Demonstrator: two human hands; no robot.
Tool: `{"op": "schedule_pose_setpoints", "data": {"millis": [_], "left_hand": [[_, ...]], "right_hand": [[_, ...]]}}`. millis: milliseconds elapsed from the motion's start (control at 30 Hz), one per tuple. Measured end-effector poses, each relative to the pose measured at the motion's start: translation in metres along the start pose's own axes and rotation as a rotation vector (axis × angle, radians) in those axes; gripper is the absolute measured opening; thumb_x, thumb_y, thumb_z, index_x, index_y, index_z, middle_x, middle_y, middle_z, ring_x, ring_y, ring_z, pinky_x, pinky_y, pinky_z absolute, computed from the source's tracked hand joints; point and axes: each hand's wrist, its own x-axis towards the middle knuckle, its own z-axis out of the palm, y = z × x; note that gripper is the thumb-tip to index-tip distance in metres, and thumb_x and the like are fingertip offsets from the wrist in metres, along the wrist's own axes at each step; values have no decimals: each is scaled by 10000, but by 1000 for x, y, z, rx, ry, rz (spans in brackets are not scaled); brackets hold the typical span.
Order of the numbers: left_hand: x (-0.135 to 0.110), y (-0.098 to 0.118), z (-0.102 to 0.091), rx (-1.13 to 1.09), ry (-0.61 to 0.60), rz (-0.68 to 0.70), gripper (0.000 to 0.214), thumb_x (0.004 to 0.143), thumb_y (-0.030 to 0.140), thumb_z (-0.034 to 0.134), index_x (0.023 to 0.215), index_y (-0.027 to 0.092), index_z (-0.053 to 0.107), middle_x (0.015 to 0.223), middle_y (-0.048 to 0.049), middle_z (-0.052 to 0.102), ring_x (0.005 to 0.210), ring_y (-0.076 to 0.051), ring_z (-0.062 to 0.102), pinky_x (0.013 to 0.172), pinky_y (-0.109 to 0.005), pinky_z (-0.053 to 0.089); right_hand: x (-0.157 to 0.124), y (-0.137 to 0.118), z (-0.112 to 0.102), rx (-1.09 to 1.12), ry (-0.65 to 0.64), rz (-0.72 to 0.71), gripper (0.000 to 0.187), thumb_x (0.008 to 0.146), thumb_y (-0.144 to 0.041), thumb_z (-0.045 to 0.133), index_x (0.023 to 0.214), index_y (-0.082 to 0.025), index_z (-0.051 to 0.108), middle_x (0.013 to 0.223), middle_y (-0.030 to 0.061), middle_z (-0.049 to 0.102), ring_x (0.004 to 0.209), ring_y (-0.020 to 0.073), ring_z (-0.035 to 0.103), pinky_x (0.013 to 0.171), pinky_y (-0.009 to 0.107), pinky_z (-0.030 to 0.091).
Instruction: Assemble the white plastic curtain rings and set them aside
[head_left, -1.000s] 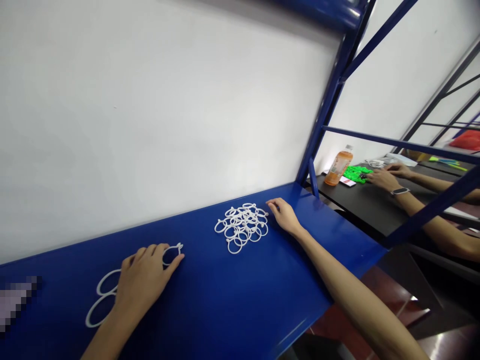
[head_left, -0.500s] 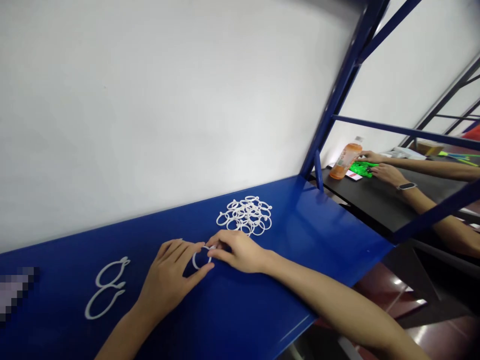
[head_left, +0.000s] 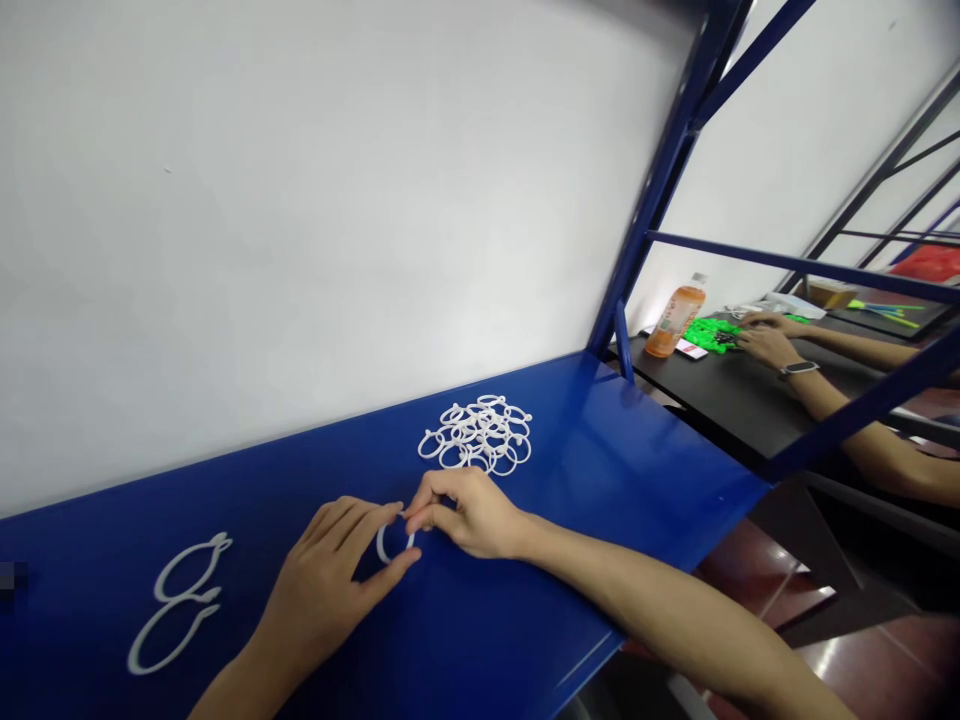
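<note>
Between my two hands is a white plastic ring (head_left: 381, 545), held just above the blue tabletop (head_left: 480, 640) or touching it; I cannot tell which. My left hand (head_left: 334, 560) grips the ring from the left, its thumb below and fingers above. The thumb and forefinger of my right hand (head_left: 469, 515) pinch the ring's upper right part, hiding its end. Behind the right hand lies a pile of white rings (head_left: 480, 425) with small knobs. Left of my left hand, an upper ring (head_left: 160, 580) and a lower ring with a gap (head_left: 135, 655) lie touching.
A white wall (head_left: 337, 200) runs along the table's back edge. A blue metal frame (head_left: 637, 230) rises at the right end. Beyond it, a co-worker's hands (head_left: 772, 345) handle green pieces (head_left: 709, 335) on a black table (head_left: 720, 405), near an orange drink bottle (head_left: 675, 318).
The view has shifted slightly, so the table things sit further left. My right fingers have closed into a tighter pinch on the ring. The co-worker's hands have moved a little.
</note>
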Motion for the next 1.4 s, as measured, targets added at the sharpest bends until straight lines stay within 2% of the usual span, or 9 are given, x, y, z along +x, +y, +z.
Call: {"op": "schedule_pose_setpoints", "data": {"millis": [167,500,800,1067,1200,1300,1400], "left_hand": [[-5,-8,4,8,-40,-32,274,896,437,630,1063,221,657,951,-36,729,896,-209,661,871,-367,489],[-4,-15,4,48,-82,-22,255,889,364,609,1091,209,631,1011,-45,727,951,-225,647,900,-368,481],[-3,-13,8,46,-100,-51,266,874,315,589,1119,224,638,1028,-40,726,969,-224,656,917,-372,494],[-6,-11,9,49,-114,-45,337,907,362,589,1219,234,612,1111,-54,712,1028,-229,654,956,-374,493],[-7,-13,7,57,-94,-146,451,931,451,550,1330,240,554,1191,-73,689,1099,-249,638,995,-404,486],[-8,-15,8,43,-112,-240,450,945,483,508,1326,251,563,1178,-69,689,1103,-252,635,994,-414,488],[-8,-15,12,1,-211,-272,383,953,455,499,1268,264,607,1109,-48,709,1051,-239,648,978,-416,485]], "right_hand": [[0,10,5,-72,-8,50,50,915,-229,686,887,-193,666,837,-7,753,761,127,709,709,222,523],[0,18,1,-384,-116,-122,123,976,-272,597,1038,-179,646,1034,58,663,948,154,647,879,276,520],[-2,18,2,-494,-143,-166,111,961,-217,578,1058,-170,605,1007,62,650,910,158,633,840,270,520],[-1,6,0,-656,-150,-106,44,891,-208,605,922,-188,580,920,49,638,819,168,601,712,260,500],[-7,-3,-21,-633,-55,-105,36,877,-175,595,899,-190,571,898,41,628,791,158,593,705,261,492],[-23,1,-53,-602,105,-75,31,890,-172,574,901,-200,568,890,29,637,805,155,602,739,276,497],[-43,14,-89,-620,284,49,30,905,-194,569,878,-201,579,860,25,654,756,149,604,715,279,495]]}}
